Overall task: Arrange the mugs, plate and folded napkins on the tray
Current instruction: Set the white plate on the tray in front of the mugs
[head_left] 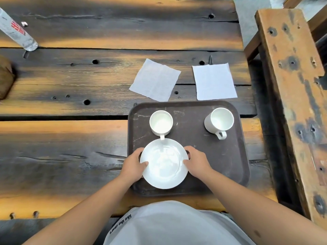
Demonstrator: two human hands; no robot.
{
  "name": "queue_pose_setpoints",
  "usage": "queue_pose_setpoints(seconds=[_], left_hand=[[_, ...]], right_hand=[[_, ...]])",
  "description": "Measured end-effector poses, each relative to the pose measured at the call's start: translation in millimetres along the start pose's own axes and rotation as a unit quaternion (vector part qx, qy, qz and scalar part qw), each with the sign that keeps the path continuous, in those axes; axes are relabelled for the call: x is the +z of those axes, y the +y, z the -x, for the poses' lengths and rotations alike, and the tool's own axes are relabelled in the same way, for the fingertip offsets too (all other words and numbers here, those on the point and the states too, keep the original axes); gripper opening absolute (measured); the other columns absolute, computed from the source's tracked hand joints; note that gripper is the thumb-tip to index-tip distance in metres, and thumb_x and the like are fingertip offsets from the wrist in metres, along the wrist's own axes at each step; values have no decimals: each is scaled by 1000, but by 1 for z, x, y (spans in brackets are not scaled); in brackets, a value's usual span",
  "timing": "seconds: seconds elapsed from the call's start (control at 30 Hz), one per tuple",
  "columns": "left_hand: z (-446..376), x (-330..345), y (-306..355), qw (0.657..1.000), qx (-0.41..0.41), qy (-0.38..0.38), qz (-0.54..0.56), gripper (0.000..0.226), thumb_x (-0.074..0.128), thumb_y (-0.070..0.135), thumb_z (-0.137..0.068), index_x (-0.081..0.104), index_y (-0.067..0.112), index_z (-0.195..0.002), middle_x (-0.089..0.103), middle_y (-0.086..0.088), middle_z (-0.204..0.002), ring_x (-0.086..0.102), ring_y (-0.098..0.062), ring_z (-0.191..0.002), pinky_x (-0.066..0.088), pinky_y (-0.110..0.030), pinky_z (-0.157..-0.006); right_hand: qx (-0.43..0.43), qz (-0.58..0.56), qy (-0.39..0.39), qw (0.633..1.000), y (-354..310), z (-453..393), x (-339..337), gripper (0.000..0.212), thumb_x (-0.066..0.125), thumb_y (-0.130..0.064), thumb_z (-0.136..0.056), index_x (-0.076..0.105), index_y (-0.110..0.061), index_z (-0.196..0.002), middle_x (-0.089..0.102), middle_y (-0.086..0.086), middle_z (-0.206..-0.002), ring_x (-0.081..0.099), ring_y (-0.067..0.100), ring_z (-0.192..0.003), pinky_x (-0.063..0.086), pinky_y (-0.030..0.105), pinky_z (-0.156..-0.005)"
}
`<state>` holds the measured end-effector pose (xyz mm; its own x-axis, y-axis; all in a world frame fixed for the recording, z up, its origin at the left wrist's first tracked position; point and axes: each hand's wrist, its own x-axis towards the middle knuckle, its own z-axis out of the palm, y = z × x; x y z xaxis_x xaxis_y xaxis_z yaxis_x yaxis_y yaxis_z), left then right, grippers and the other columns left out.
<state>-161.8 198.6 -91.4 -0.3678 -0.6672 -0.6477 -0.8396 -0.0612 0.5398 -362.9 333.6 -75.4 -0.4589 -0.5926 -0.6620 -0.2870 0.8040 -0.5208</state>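
A dark brown tray (230, 156) lies on the wooden table in front of me. Two white mugs stand on its far half, one at the left (161, 123) and one at the right (219, 121), both with handles pointing toward me. A white plate (164, 163) is over the tray's near left part. My left hand (134, 163) grips its left rim with the thumb on top. My right hand (196, 160) grips its right rim the same way. Two white napkins lie flat on the table beyond the tray, one at the left (155, 80) and one at the right (214, 81).
A clear plastic bottle (17, 30) stands at the table's far left. A brown object (5, 78) sits at the left edge. A weathered wooden bench (292, 85) runs along the right side, across a gap from the table.
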Motion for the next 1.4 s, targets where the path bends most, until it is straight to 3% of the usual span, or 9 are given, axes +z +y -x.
queue_pose_setpoints(seconds=[0.17,0.37,0.67,0.77,0.87,1.03,1.17,1.27,1.4], left_hand=[[-6,-1,0,1000,4,-5,-27,46,65,14,-90,47,33,-128,58,6,-109,55,-21,-94,59,-46,-77],[-9,-1,-2,993,34,-5,-117,42,69,20,-87,45,24,-122,62,-3,-118,59,-26,-103,54,-41,-83],[-6,1,-2,988,38,1,-149,45,69,25,-86,43,24,-123,59,-2,-120,58,-24,-106,53,-42,-86],[-4,-1,1,986,30,9,-161,57,68,30,-86,36,23,-133,53,-4,-127,57,-25,-110,53,-41,-87],[0,-7,10,983,31,35,-179,66,64,41,-86,29,24,-139,44,-3,-134,57,-25,-112,54,-41,-85],[9,-25,28,955,118,83,-258,71,56,53,-85,24,27,-143,35,1,-147,45,-24,-127,53,-44,-91],[18,-41,50,932,175,105,-301,74,54,59,-83,21,33,-145,25,-1,-153,33,-25,-137,48,-46,-96],[24,-53,67,916,220,124,-311,75,49,63,-82,19,36,-145,17,-5,-158,20,-27,-144,39,-48,-105],[31,-65,87,901,255,158,-314,80,40,72,-80,14,39,-149,5,-7,-162,7,-30,-148,27,-48,-114]], right_hand=[[14,20,1,1000,-3,-7,2,28,54,-8,-83,56,-24,-106,61,-3,-90,58,15,-78,45,26,-57],[34,51,12,998,-7,-9,4,11,51,-7,-80,48,-18,-83,60,1,-83,57,20,-73,44,31,-53],[34,63,7,997,-7,-9,3,10,52,-9,-80,49,-18,-84,59,1,-86,56,19,-75,46,30,-55],[31,63,8,998,-8,-7,-1,15,55,-15,-81,51,-19,-95,59,-1,-94,56,18,-82,51,33,-64],[15,86,33,996,-11,-5,-8,33,57,-29,-85,48,-22,-116,55,-3,-114,56,20,-99,50,37,-78],[-53,150,68,985,-29,1,-24,45,53,-40,-89,42,-25,-131,49,-6,-133,53,17,-110,48,38,-80],[-193,281,144,929,-48,11,-39,47,48,-43,-93,44,-22,-135,47,-4,-142,48,21,-122,48,39,-85],[-240,328,181,895,-62,18,-49,63,44,-55,-91,37,-21,-144,33,2,-155,35,22,-138,40,40,-101],[-242,343,200,885,-76,29,-58,83,28,-74,-84,17,-27,-151,11,2,-162,12,24,-148,23,47,-115]])
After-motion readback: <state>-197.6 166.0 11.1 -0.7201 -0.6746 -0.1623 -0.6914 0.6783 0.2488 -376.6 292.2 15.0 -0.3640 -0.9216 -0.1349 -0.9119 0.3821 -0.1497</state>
